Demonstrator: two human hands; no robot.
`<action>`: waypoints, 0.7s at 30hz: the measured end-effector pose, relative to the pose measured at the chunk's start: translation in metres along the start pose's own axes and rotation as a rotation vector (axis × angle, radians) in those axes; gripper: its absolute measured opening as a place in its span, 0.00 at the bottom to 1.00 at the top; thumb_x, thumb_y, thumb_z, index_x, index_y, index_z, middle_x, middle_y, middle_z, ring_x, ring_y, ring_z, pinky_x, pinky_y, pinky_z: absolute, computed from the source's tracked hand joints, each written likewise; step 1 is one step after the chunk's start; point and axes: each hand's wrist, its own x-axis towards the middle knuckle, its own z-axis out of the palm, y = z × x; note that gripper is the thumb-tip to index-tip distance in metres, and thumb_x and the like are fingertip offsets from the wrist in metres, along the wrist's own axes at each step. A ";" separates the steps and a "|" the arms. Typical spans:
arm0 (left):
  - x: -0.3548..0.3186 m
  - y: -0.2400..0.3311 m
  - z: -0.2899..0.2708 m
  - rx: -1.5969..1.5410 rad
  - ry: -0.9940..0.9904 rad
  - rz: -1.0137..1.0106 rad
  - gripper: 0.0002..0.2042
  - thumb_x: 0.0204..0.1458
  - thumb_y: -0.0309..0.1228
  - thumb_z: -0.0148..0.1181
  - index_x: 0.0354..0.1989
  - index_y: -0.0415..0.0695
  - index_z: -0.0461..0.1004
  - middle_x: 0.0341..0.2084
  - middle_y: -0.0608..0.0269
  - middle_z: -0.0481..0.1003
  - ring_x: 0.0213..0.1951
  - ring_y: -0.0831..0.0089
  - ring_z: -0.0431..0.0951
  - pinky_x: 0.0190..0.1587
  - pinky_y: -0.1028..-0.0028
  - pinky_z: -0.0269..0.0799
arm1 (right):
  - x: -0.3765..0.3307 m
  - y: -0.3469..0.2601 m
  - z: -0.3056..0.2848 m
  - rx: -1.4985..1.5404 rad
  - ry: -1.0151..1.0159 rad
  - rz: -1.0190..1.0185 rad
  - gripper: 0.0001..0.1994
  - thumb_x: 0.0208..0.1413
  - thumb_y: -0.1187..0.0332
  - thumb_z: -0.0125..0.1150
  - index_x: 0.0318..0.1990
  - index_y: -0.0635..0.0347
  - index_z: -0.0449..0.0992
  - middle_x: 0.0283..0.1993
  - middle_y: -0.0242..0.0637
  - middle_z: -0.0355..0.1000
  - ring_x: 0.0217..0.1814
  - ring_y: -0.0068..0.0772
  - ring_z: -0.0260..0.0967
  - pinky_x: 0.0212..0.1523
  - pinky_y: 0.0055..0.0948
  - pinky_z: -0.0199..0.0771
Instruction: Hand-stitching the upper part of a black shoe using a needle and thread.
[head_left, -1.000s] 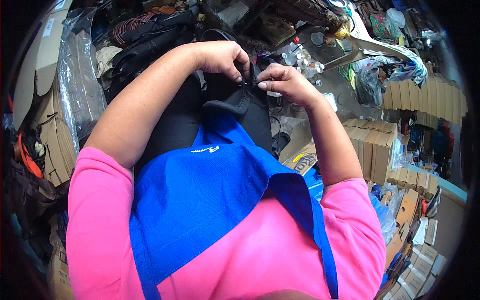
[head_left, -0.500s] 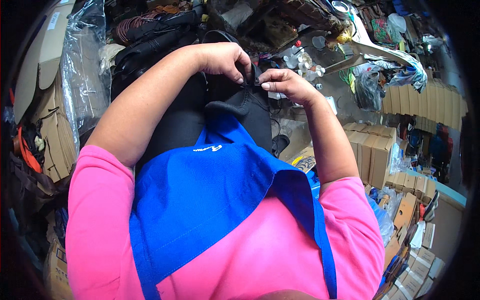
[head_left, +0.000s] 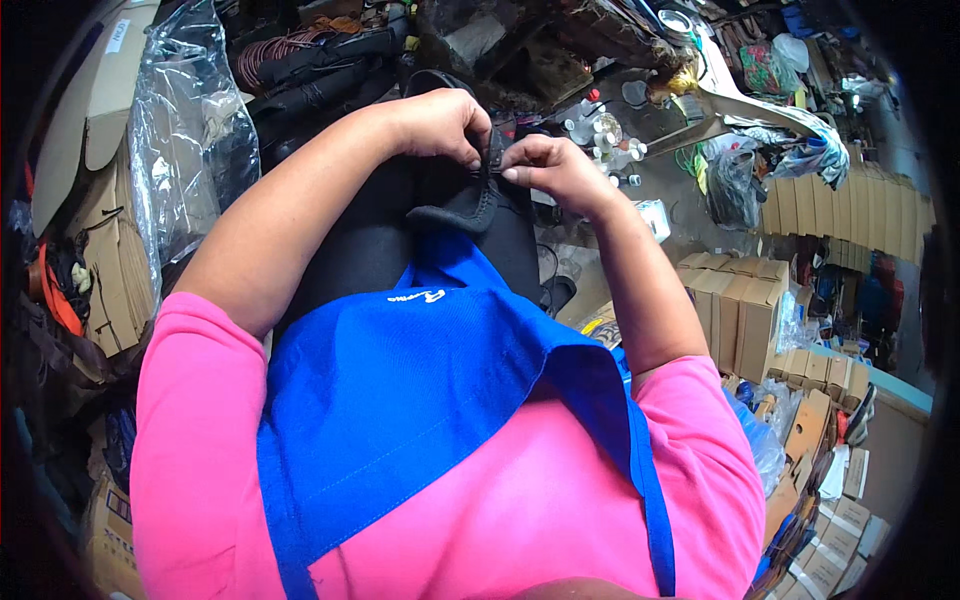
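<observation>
A black shoe (head_left: 452, 216) with a padded collar and a stitched edge rests on my lap, over dark trousers and the top of my blue apron (head_left: 400, 340). My left hand (head_left: 447, 125) pinches its upright edge from the left, thumb and fingers together. From the right, my right hand (head_left: 555, 172) closes thumb against forefinger at the same edge. Whatever is between those right fingertips is too small to make out. Part of the shoe's far side is hidden behind my left hand.
Clear bottles (head_left: 607, 135) stand on the floor beyond my right hand. Stacked cardboard boxes (head_left: 735, 305) are at the right, and cardboard sheets with a clear plastic bag (head_left: 185, 150) at the left. A coil of brown cord (head_left: 275, 57) lies at the far left.
My right hand has shifted slightly left, closer to the shoe's edge. My left hand has moved a little left, still pinching the shoe, which tilts slightly differently.
</observation>
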 end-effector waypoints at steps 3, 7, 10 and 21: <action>-0.015 0.004 0.007 0.115 0.112 -0.076 0.14 0.40 0.26 0.66 0.38 0.41 0.78 0.33 0.61 0.79 0.39 0.76 0.75 0.43 0.75 0.69 | -0.006 -0.008 0.014 -0.293 0.144 -0.109 0.06 0.52 0.73 0.64 0.37 0.62 0.78 0.35 0.25 0.70 0.38 0.16 0.66 0.41 0.22 0.69; -0.069 -0.001 -0.018 0.176 0.660 0.003 0.18 0.42 0.23 0.53 0.45 0.40 0.72 0.41 0.62 0.73 0.46 0.74 0.72 0.45 0.75 0.68 | -0.016 -0.012 0.015 -0.493 0.261 -0.248 0.09 0.45 0.73 0.67 0.37 0.54 0.80 0.30 0.35 0.69 0.34 0.31 0.71 0.36 0.28 0.71; -0.136 -0.053 -0.065 0.032 0.726 -0.039 0.18 0.42 0.20 0.47 0.45 0.39 0.73 0.37 0.58 0.73 0.39 0.67 0.74 0.45 0.70 0.70 | -0.021 -0.014 0.018 -0.505 0.258 -0.210 0.10 0.47 0.73 0.65 0.39 0.54 0.80 0.31 0.35 0.67 0.34 0.31 0.69 0.37 0.28 0.69; -0.113 -0.010 0.049 0.515 0.796 0.083 0.07 0.44 0.25 0.61 0.33 0.46 0.79 0.29 0.64 0.72 0.35 0.64 0.73 0.42 0.66 0.65 | -0.031 -0.020 0.030 -0.665 0.314 -0.218 0.11 0.51 0.73 0.62 0.43 0.52 0.79 0.31 0.34 0.62 0.33 0.30 0.64 0.37 0.26 0.66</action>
